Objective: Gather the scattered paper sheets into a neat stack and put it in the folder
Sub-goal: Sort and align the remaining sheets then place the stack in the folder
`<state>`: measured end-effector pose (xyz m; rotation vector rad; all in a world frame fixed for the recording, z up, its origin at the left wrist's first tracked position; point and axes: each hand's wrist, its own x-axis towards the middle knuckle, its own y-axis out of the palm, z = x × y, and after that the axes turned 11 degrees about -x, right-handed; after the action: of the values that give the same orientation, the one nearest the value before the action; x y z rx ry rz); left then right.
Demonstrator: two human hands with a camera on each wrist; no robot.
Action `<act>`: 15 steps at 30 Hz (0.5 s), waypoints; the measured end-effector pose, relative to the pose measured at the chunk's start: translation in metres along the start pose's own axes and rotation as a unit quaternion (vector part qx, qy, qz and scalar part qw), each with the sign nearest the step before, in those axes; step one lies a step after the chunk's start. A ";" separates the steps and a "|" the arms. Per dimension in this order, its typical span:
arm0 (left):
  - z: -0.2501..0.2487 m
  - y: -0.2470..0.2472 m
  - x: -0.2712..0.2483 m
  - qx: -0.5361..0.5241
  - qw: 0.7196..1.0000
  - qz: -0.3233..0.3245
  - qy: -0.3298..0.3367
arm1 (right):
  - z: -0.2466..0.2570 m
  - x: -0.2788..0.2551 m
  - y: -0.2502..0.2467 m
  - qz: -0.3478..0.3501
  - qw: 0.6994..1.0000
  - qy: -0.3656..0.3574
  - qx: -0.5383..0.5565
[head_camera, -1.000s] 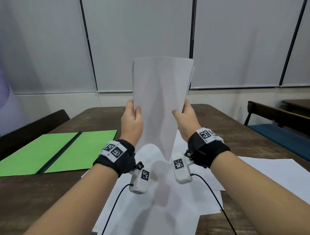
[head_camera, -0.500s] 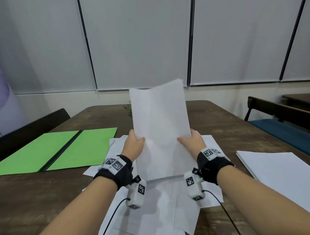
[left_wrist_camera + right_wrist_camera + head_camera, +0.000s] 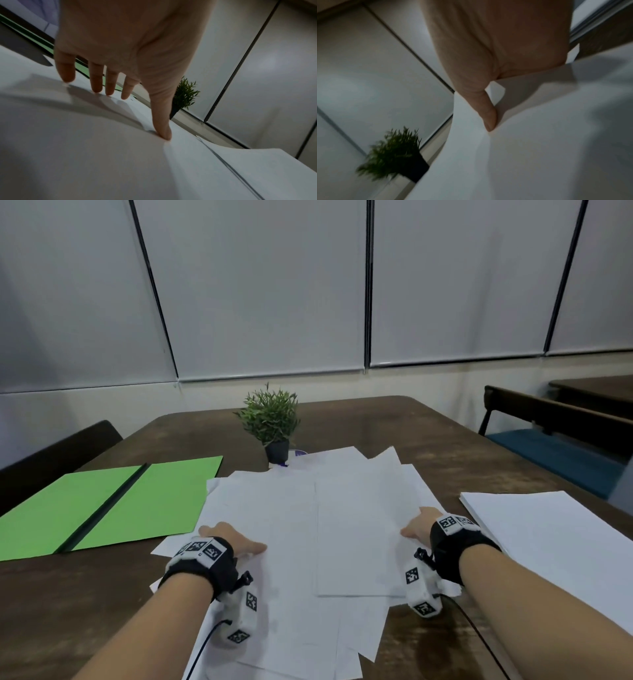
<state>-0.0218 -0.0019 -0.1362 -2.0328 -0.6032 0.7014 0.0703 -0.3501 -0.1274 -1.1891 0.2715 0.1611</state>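
Several white paper sheets (image 3: 308,518) lie in a loose, overlapping spread on the brown table (image 3: 462,446). My left hand (image 3: 233,542) rests on the spread's left side; in the left wrist view its straight fingers (image 3: 97,79) and thumb touch the top sheets (image 3: 102,148). My right hand (image 3: 419,525) is at the spread's right edge. There its thumb (image 3: 488,116) presses on a sheet (image 3: 539,148) whose edge runs into the hand, with the other fingers hidden beneath it. The green folder (image 3: 113,508) lies open at the left.
A separate neat stack of white paper (image 3: 548,542) lies at the right near the table edge. A small potted plant (image 3: 270,422) stands behind the spread. Dark chairs flank the table at left (image 3: 58,453) and right (image 3: 555,419).
The sheets that both hands held upright have come down flat onto the spread. Both hands have moved down and apart to its sides, and the left hand has let go.
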 end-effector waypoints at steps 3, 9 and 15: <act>0.001 -0.006 0.002 0.010 1.000 0.004 -0.003 | 0.001 0.009 -0.003 -0.016 1.000 0.010 -0.007; 0.001 -0.009 0.011 -0.002 0.998 0.009 0.059 | 0.000 0.020 -0.005 0.008 0.997 0.013 -0.080; -0.002 -0.031 0.008 0.013 0.985 -0.085 0.150 | -0.002 0.025 -0.003 0.037 0.992 0.020 -0.118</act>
<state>-0.0196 0.0174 -0.1110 -1.9853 -0.5762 0.2920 0.0950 -0.3536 -0.1328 -1.4181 0.3393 0.2395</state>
